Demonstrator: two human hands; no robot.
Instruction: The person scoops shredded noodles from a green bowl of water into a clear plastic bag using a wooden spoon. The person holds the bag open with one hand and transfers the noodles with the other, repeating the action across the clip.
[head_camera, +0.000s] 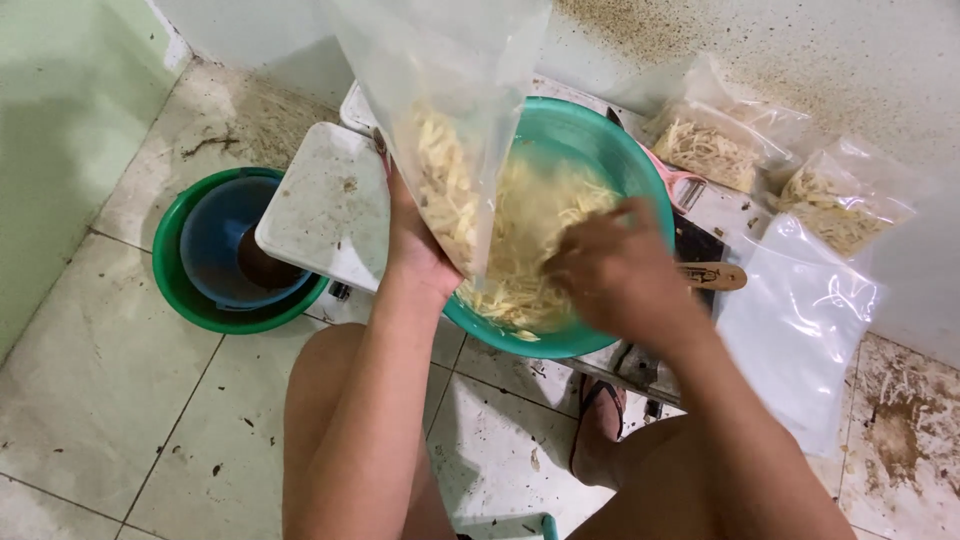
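Here we log: left hand (420, 245) clasped around a clear bag (450, 120) of pale shreds, rising at twelve o'clock; right hand (615, 270), fingers curled, grip unclear, in teal bowl (600, 140) at three o'clock.

Stuff lying around: well left of the fingers (575, 262) of the right hand (618, 275), a green basin (175, 285) sits on the tiled floor (90, 400) with a blue bowl (215, 235) inside. A grubby white board (325, 205) is between. Just right of the fingers, a wooden handle (712, 275) and a pink-handled tool (680, 185). Farther right, two filled bags (715, 145) (845, 205) and a stack of empty clear bags (795, 320).
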